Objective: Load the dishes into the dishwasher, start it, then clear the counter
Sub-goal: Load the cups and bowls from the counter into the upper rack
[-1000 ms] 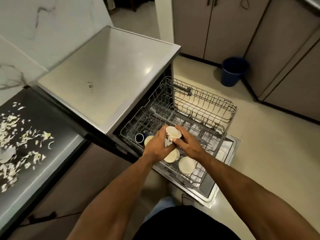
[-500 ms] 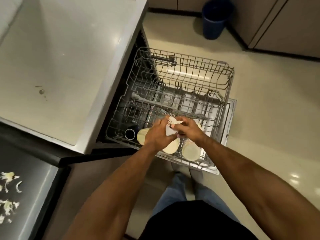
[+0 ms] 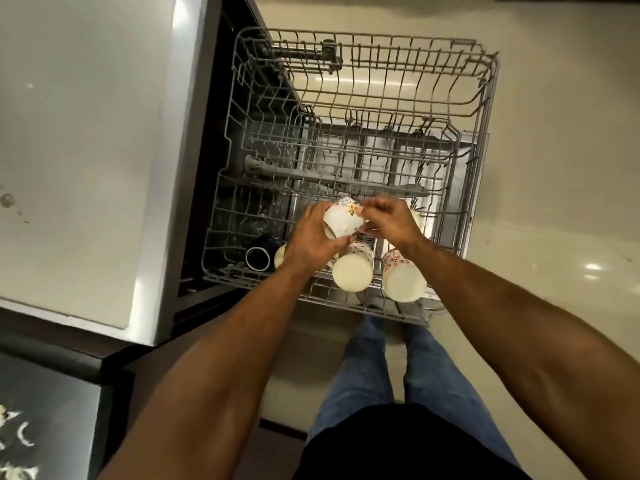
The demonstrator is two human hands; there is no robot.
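Your arms reach forward and down over the pulled-out rack. Your left hand curls around the near side of a white floral cup, thumb along its lower edge. Your right hand pinches the cup's far side with bent fingers. The cup lies tilted just above the rack's front row, where two cups and a blue cup lie.
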